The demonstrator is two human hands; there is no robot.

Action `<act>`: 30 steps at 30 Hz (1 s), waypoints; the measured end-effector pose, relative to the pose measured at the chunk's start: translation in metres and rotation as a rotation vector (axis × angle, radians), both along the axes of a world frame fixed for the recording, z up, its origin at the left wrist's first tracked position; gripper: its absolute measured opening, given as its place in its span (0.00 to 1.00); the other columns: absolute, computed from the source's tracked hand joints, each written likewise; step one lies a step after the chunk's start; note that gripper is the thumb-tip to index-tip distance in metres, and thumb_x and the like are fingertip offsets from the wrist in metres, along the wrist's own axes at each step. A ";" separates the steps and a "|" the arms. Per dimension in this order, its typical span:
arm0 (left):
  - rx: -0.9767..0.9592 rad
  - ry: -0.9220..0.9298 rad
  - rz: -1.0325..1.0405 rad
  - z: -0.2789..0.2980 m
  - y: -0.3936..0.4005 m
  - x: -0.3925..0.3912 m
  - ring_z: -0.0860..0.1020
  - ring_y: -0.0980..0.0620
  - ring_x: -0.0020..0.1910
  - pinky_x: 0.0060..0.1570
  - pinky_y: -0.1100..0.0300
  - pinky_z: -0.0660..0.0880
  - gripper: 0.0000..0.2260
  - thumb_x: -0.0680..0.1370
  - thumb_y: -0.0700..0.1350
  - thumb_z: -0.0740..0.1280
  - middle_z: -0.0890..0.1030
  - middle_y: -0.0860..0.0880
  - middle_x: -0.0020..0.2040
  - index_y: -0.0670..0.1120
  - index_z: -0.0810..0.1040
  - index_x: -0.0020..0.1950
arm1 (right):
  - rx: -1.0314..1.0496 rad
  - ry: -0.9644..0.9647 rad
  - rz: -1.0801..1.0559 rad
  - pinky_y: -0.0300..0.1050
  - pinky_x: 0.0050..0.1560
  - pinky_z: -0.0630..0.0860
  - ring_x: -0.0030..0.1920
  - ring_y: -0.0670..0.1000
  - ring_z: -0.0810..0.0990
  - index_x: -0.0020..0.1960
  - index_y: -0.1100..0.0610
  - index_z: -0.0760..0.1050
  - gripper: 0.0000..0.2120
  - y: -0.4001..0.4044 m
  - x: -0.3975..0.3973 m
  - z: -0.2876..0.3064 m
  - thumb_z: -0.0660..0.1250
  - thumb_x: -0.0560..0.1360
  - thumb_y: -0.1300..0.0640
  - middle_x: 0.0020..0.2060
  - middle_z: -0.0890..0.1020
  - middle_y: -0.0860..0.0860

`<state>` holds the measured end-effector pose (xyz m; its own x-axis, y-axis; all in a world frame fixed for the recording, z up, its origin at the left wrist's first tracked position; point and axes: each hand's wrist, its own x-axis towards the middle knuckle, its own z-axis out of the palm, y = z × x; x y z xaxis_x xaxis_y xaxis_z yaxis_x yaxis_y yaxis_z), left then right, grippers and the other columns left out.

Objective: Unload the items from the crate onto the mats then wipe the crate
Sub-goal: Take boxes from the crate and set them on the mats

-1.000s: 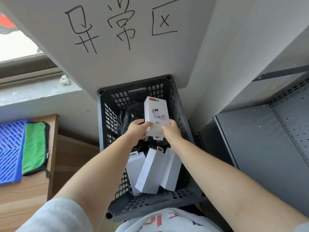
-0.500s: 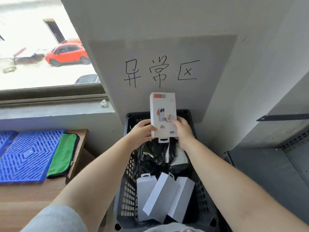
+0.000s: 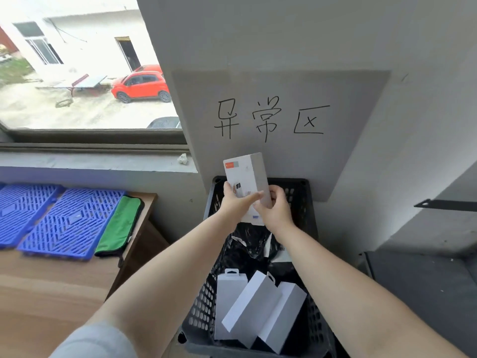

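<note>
A black perforated crate [image 3: 304,202] stands on the floor against the wall. Above its far end both hands hold a white product box [image 3: 247,174], tilted slightly. My left hand [image 3: 236,202] grips the box's front and left edge, and my right hand [image 3: 275,206] grips its right side. Inside the crate lie three plain white boxes [image 3: 254,306] near me and black plastic-wrapped items [image 3: 247,244] further in. Two blue lattice mats [image 3: 69,218] lie on the wooden table [image 3: 51,293] at the left.
A folded green cloth [image 3: 118,226] lies beside the mats near the table's right edge. A window ledge [image 3: 90,161] runs behind the table. A grey metal shelf [image 3: 426,288] stands to the right of the crate. Handwritten characters mark the wall above it.
Both hands have lifted the white box up out of the crate and turned it so its side faces me. The view has tilted upward, showing more of the window and mats.
</note>
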<state>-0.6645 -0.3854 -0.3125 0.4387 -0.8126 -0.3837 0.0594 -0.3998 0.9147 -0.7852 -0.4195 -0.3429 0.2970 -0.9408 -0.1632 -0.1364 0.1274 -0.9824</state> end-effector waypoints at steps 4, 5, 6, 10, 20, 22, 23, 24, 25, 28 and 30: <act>-0.039 0.116 0.130 0.005 0.010 0.002 0.80 0.48 0.54 0.32 0.55 0.80 0.45 0.65 0.51 0.80 0.77 0.51 0.59 0.60 0.54 0.72 | -0.166 -0.012 0.120 0.47 0.53 0.81 0.58 0.48 0.78 0.63 0.43 0.69 0.28 0.015 0.020 -0.004 0.76 0.67 0.51 0.61 0.74 0.49; -0.057 0.142 0.146 0.004 0.015 0.009 0.81 0.47 0.54 0.37 0.51 0.81 0.40 0.66 0.49 0.80 0.78 0.50 0.59 0.59 0.59 0.70 | -0.182 -0.023 0.161 0.46 0.53 0.80 0.57 0.48 0.78 0.62 0.43 0.69 0.26 0.017 0.022 -0.002 0.75 0.68 0.51 0.61 0.74 0.49; -0.064 0.175 0.127 0.002 0.021 0.021 0.81 0.46 0.55 0.42 0.47 0.81 0.35 0.68 0.49 0.79 0.78 0.49 0.60 0.59 0.63 0.68 | -0.176 -0.041 0.201 0.45 0.54 0.79 0.57 0.48 0.78 0.61 0.43 0.71 0.21 0.019 0.023 -0.001 0.74 0.72 0.51 0.60 0.75 0.49; -0.054 0.521 0.002 0.005 0.055 0.057 0.81 0.39 0.56 0.50 0.40 0.80 0.30 0.71 0.53 0.74 0.79 0.39 0.62 0.49 0.70 0.70 | 0.129 -0.130 0.372 0.51 0.60 0.75 0.58 0.51 0.78 0.63 0.48 0.73 0.15 0.017 0.024 0.000 0.66 0.78 0.48 0.57 0.80 0.50; -0.142 0.439 -0.060 0.012 0.116 0.117 0.75 0.39 0.67 0.62 0.41 0.75 0.25 0.81 0.60 0.56 0.76 0.41 0.68 0.47 0.68 0.74 | 0.276 -0.187 0.541 0.63 0.53 0.80 0.55 0.55 0.83 0.65 0.49 0.71 0.35 0.042 0.081 0.004 0.81 0.62 0.46 0.57 0.83 0.51; -0.194 0.408 -0.010 0.018 0.132 0.129 0.77 0.39 0.64 0.57 0.42 0.78 0.20 0.84 0.55 0.56 0.78 0.41 0.66 0.47 0.71 0.72 | 0.280 -0.201 0.564 0.64 0.54 0.79 0.56 0.56 0.83 0.65 0.49 0.72 0.33 0.052 0.097 0.004 0.81 0.64 0.48 0.57 0.82 0.52; -0.205 0.377 0.030 0.022 0.140 0.134 0.79 0.39 0.60 0.53 0.43 0.80 0.18 0.84 0.53 0.57 0.79 0.41 0.64 0.46 0.73 0.70 | 0.286 -0.208 0.579 0.65 0.55 0.78 0.56 0.56 0.82 0.65 0.49 0.72 0.32 0.059 0.106 0.004 0.81 0.64 0.49 0.58 0.82 0.52; -0.222 0.348 0.056 0.024 0.148 0.138 0.81 0.40 0.57 0.49 0.46 0.81 0.17 0.84 0.51 0.58 0.80 0.40 0.62 0.45 0.74 0.69 | 0.304 -0.206 0.589 0.67 0.55 0.78 0.57 0.56 0.82 0.65 0.49 0.71 0.33 0.066 0.117 0.004 0.80 0.64 0.48 0.59 0.81 0.52; -0.227 0.308 0.081 0.026 0.153 0.140 0.81 0.41 0.54 0.45 0.48 0.81 0.17 0.83 0.50 0.60 0.81 0.40 0.60 0.44 0.75 0.68 | 0.331 -0.195 0.603 0.67 0.56 0.77 0.58 0.57 0.81 0.66 0.49 0.69 0.36 0.075 0.128 0.008 0.80 0.64 0.46 0.60 0.80 0.52; -0.238 0.256 0.193 0.033 0.178 0.152 0.82 0.47 0.50 0.45 0.53 0.81 0.13 0.83 0.51 0.59 0.84 0.45 0.53 0.47 0.78 0.62 | 0.431 -0.107 0.658 0.64 0.60 0.75 0.62 0.55 0.78 0.70 0.48 0.62 0.47 0.104 0.164 0.020 0.79 0.59 0.36 0.63 0.77 0.52; -0.206 0.340 0.270 0.037 0.201 0.172 0.79 0.47 0.55 0.56 0.46 0.78 0.16 0.84 0.56 0.55 0.82 0.47 0.56 0.51 0.78 0.60 | 0.533 -0.167 0.736 0.59 0.58 0.76 0.61 0.56 0.77 0.70 0.49 0.64 0.39 0.120 0.184 0.027 0.75 0.66 0.38 0.62 0.77 0.55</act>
<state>-0.4921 -0.1840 -0.2754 0.5223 -0.7611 -0.3846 0.4455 -0.1411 0.8841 -0.6015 -0.2999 -0.3162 0.8491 -0.3187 -0.4214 -0.2238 0.5056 -0.8333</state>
